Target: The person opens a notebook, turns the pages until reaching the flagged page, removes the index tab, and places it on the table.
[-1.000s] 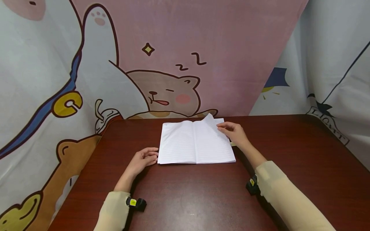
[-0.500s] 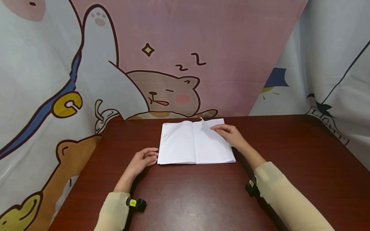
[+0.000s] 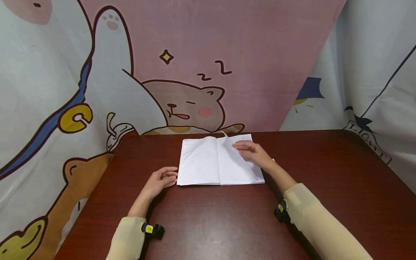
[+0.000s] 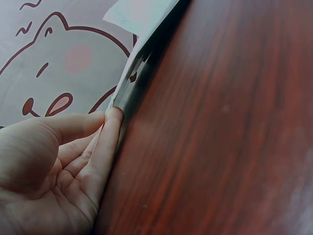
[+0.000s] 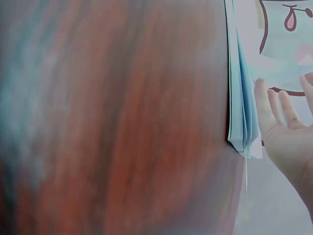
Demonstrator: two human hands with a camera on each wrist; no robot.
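Observation:
An open notebook [image 3: 201, 162] with lined white pages lies on the dark red-brown table. My left hand [image 3: 159, 182] pinches its left edge, thumb above and fingertips at the underside in the left wrist view. Over the right page, my right hand [image 3: 255, 153] has its fingers extended, fingertips against a lifted leaf whose curled top corner [image 3: 224, 134] rises near the spine. In the right wrist view the thumb stands apart from the fingers, and the fanned page edges [image 5: 247, 107] show beside the hand.
The table [image 3: 211, 224] spreads around the notebook. Behind it hangs a cloth backdrop [image 3: 260, 65] with cartoon animals. A thin pale ribbon [image 5: 246, 176] hangs from the notebook's end. Each wrist wears a small black camera [image 3: 157, 231].
My right hand has moved left over the right page, and the lifted leaf's corner has dropped and shifted left toward the spine. The left hand stays in place.

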